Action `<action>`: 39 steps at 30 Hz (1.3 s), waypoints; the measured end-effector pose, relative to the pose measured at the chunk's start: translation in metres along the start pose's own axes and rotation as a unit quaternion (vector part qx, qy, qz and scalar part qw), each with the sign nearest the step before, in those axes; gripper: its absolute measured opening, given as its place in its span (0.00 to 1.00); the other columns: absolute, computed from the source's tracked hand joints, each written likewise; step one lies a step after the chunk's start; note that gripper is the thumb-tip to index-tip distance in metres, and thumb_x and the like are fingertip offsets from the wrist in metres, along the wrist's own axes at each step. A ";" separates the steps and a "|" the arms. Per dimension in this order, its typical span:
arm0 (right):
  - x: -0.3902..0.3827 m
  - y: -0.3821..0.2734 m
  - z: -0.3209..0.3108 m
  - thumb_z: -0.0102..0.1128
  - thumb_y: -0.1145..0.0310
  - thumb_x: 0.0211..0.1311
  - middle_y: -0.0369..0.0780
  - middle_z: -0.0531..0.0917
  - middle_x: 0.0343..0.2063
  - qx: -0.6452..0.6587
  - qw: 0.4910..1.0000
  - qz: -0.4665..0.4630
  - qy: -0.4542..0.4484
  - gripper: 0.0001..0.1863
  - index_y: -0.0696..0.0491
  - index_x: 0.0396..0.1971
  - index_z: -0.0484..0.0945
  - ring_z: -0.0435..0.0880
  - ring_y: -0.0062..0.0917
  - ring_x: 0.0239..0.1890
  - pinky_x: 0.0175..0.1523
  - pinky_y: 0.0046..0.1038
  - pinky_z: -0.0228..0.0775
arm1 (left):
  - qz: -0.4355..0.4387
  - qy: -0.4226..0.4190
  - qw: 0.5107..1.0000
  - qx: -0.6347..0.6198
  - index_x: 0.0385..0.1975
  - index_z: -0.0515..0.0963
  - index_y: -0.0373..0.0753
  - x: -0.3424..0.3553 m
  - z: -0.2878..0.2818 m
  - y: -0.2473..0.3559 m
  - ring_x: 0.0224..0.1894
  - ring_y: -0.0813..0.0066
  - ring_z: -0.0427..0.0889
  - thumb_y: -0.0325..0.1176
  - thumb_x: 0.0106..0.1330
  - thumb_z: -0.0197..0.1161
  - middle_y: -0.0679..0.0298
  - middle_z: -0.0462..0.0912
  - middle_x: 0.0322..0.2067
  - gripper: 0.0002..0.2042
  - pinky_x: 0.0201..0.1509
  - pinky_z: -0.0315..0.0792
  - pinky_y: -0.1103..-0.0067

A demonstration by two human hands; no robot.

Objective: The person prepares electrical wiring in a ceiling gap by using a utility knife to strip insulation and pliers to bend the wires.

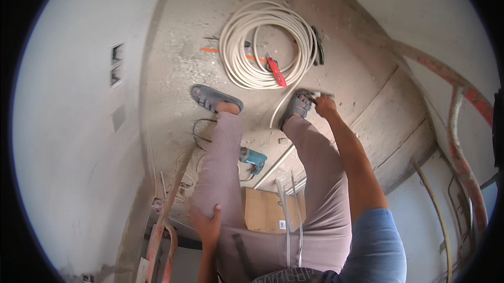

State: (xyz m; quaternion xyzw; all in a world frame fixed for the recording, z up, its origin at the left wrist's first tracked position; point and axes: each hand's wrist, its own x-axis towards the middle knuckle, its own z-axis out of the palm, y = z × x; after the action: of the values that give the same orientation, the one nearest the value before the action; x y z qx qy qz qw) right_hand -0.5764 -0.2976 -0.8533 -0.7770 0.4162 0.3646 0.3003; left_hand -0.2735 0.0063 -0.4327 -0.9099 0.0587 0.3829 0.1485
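Observation:
My right hand (325, 107) reaches down beside my right sandal (298, 105). Its fingers are closed at a small dark and pale object (316, 95), whose kind I cannot make out. Against my left leg rests my left hand (206, 223), thumb apart, holding nothing. Ahead of my feet lies a large coil of cream cable (234, 68), its loose end running back between the sandals. A red utility knife (276, 73) lies across the coil's near side. An orange strip (210, 50) passes under the cable. Beside the coil's right edge is a dark tool (318, 47), possibly pliers.
A teal power drill (254, 160) lies on the floor between my legs, near a cardboard box (265, 209) and pale pipes (274, 166). Red-painted metal frames (455, 81) stand at the right and lower left. The left wall has socket openings (116, 65). Debris litters the concrete.

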 end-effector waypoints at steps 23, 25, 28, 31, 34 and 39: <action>-0.444 -0.594 -0.481 0.59 0.78 0.55 0.51 0.73 0.55 0.369 0.742 -0.560 0.006 0.17 0.62 0.46 0.78 0.73 0.43 0.59 0.62 0.36 0.64 | 0.327 0.124 0.626 -0.697 0.59 0.64 0.31 -0.065 -0.379 -0.039 0.69 0.59 0.58 0.57 0.67 0.57 0.48 0.63 0.64 0.34 0.71 0.53 0.65; -0.456 -0.632 -0.490 0.59 0.78 0.55 0.51 0.74 0.53 0.378 0.731 -0.568 -0.020 0.16 0.62 0.45 0.78 0.75 0.43 0.56 0.60 0.35 0.66 | 0.312 0.141 0.629 -0.698 0.59 0.64 0.31 -0.066 -0.420 -0.070 0.70 0.57 0.56 0.56 0.68 0.57 0.48 0.60 0.65 0.33 0.71 0.51 0.64; -0.489 -0.676 -0.505 0.58 0.78 0.56 0.51 0.77 0.47 0.375 0.712 -0.592 -0.045 0.15 0.63 0.44 0.77 0.79 0.40 0.49 0.54 0.32 0.69 | 0.304 0.167 0.618 -0.705 0.59 0.62 0.31 -0.070 -0.452 -0.108 0.69 0.58 0.57 0.54 0.70 0.55 0.46 0.60 0.65 0.32 0.71 0.51 0.65; -0.512 -0.698 -0.510 0.57 0.78 0.56 0.51 0.77 0.48 0.361 0.748 -0.551 -0.078 0.15 0.62 0.45 0.77 0.79 0.39 0.49 0.54 0.31 0.69 | 0.296 0.171 0.642 -0.687 0.62 0.60 0.29 -0.074 -0.473 -0.137 0.68 0.58 0.59 0.55 0.70 0.54 0.46 0.62 0.64 0.34 0.70 0.54 0.67; -0.528 -0.704 -0.514 0.57 0.78 0.57 0.49 0.78 0.44 0.355 0.755 -0.550 -0.037 0.16 0.62 0.47 0.77 0.79 0.38 0.44 0.52 0.31 0.70 | 0.275 0.152 0.677 -0.666 0.64 0.58 0.27 -0.079 -0.486 -0.150 0.59 0.60 0.71 0.56 0.67 0.58 0.49 0.67 0.57 0.39 0.62 0.65 0.70; -0.539 -0.697 -0.508 0.56 0.77 0.59 0.42 0.79 0.32 0.347 0.761 -0.548 0.016 0.16 0.61 0.49 0.76 0.78 0.26 0.33 0.43 0.26 0.70 | 0.298 0.118 0.702 -0.636 0.64 0.59 0.28 -0.082 -0.494 -0.158 0.66 0.56 0.63 0.55 0.67 0.58 0.47 0.67 0.60 0.37 0.69 0.56 0.67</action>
State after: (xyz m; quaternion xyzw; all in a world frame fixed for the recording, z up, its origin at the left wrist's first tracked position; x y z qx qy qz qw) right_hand -0.0209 -0.1284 -0.0185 -0.7210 0.0219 -0.0444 0.6911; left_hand 0.0391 0.0004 -0.0110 -0.7610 0.0870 0.2428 -0.5953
